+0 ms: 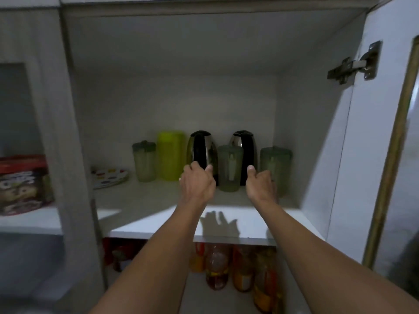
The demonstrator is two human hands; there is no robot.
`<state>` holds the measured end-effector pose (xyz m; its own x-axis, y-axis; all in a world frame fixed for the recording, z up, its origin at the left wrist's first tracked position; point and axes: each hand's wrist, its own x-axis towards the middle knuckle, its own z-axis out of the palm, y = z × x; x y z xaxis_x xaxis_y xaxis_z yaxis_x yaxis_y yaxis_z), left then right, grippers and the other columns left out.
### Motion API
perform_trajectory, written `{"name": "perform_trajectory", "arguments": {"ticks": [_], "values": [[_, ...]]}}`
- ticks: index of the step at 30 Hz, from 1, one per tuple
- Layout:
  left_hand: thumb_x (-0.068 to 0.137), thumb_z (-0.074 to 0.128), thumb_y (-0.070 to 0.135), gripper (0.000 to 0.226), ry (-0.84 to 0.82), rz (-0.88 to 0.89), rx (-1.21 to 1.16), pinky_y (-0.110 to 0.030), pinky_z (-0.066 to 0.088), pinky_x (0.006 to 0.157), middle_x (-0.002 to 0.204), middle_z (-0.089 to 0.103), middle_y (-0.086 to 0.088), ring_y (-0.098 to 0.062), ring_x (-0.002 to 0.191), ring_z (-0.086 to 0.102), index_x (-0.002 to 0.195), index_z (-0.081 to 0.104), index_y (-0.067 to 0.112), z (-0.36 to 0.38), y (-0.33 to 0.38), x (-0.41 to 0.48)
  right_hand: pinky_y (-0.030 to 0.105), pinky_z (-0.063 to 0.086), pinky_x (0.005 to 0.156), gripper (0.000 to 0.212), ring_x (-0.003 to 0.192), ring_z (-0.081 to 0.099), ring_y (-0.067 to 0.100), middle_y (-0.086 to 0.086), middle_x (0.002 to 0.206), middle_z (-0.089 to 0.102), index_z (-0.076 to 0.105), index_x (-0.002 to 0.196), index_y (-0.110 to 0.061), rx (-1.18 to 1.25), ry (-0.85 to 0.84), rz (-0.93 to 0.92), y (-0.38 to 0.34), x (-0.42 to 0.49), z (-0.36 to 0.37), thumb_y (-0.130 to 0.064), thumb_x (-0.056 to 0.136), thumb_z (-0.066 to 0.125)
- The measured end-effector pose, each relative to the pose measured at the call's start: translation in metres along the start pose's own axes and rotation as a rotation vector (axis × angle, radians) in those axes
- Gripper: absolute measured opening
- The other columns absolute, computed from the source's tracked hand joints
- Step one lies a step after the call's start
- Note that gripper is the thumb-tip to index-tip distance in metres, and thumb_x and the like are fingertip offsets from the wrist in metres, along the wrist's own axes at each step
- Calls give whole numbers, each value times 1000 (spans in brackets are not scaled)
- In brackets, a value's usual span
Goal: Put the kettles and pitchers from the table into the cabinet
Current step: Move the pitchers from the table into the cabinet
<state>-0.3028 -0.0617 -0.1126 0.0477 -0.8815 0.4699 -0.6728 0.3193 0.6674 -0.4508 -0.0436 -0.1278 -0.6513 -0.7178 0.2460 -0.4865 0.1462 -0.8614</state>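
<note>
Fingers (192,167) of left hand (197,183) curled round left kettle (201,150), on shelf (158,211) near back edge; right hand (260,185) curled, hold unclear. Seat upright, clear of middle pitcher (230,166), before letting go.

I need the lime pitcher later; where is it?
Head view: the lime pitcher stands on the shelf, left side, between a pale pitcher and the left kettle.

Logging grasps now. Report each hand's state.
Left hand: grips the left kettle by its handle.
Right hand: fingers curled by the right kettle; grip cannot be told.
</note>
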Motion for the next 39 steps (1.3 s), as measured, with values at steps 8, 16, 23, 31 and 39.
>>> {"name": "perform_trajectory", "arguments": {"ticks": [8,16,23,31,39], "values": [[103,36,32,39,198,-5,143,-41,39,94,126,50,-17,-34,113,51,125,50,3,-128,-55,-69,47,42,92,56,118,52,40,20,129,56,47,126,-8,14,-247,-143,-58,-132,59,-54,99,32],[101,39,26,34,442,-242,392,-45,39,97,127,51,-22,-39,114,51,122,53,3,-321,-179,-179,45,41,97,57,122,53,41,24,133,55,50,125,-7,42,-620,-363,-156,-342,154,-55,98,35],[102,37,26,34,534,-476,603,-48,43,96,130,49,-20,-39,113,52,126,50,5,-515,-294,-322,46,45,94,55,113,57,40,19,127,58,50,123,-11,79,-928,-547,-218,-593,220,-56,96,33],[102,39,23,36,642,-868,652,-43,40,100,136,45,-19,-37,120,49,132,46,5,-668,-397,-495,47,43,93,52,113,54,38,17,126,55,48,121,-9,48,-1284,-717,-249,-841,253,-54,98,36],[95,54,29,47,629,-1160,474,-41,41,100,135,46,-18,-36,122,50,133,43,3,-678,-490,-532,46,46,97,50,118,54,38,16,131,55,46,127,-11,-167,-1335,-730,-229,-917,326,-50,97,42]]}}
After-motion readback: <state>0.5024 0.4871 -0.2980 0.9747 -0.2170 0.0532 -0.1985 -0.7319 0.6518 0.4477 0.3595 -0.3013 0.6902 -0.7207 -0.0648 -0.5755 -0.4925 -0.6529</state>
